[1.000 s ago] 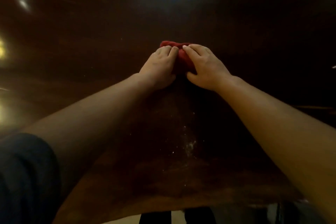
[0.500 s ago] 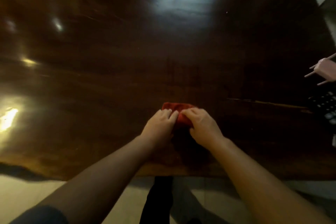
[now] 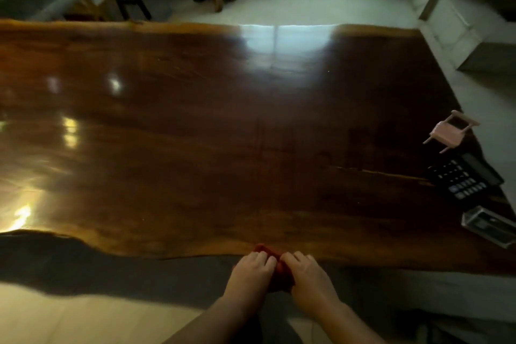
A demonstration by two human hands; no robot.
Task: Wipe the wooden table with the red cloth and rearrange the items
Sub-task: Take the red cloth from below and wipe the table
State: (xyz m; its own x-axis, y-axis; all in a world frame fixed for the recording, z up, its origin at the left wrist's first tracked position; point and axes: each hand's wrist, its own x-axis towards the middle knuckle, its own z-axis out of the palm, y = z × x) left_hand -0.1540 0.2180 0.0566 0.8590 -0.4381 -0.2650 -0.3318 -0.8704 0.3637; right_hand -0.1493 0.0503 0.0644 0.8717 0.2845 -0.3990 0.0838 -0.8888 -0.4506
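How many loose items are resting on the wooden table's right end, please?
3: a small pink chair lying tipped over farthest away, a black calculator just nearer, and a clear box nearest, by the right edge.

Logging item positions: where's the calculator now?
Head view, far right: the calculator lies near the table's right edge, between the small pink chair and a clear box.

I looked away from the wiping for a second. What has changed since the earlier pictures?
Both hands, left hand and right hand, pulled the red cloth back across the wooden table to its near edge, where the cloth now partly hangs off. The view widened too, showing the far edge and room. Unchanged: both hands stay on the bunched cloth; nothing was let go.
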